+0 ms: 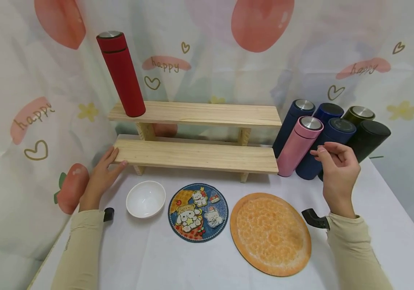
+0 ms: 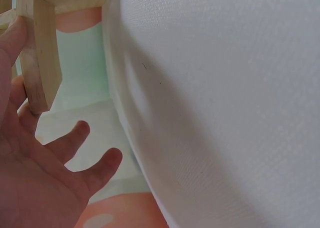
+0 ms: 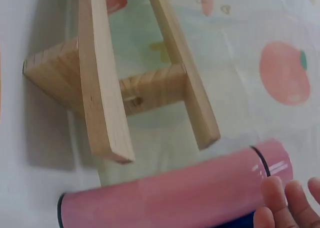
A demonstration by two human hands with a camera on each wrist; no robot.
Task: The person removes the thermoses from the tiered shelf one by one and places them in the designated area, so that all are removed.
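Note:
At the left end of a two-tier wooden shelf (image 1: 196,155), my left hand (image 1: 99,177) grips the lower board. The left wrist view has the thumb on one side of the board end (image 2: 40,63) and fingers on the other, two more fingers spread free. My right hand (image 1: 341,177) is raised in front of a group of bottles, fingers loosely bent, holding nothing. Its fingertips (image 3: 275,195) overlap the cap end of the pink thermos bottle (image 3: 165,195) in the right wrist view. A red thermos bottle (image 1: 121,76) stands on the upper board's left end.
Behind the right hand stand several more thermos bottles, among them navy (image 1: 290,125), olive (image 1: 362,112) and black (image 1: 370,139) ones. On the white table (image 1: 177,266) lie a white bowl (image 1: 146,199), a round cartoon mat (image 1: 197,212) and a round orange-brown mat (image 1: 271,233).

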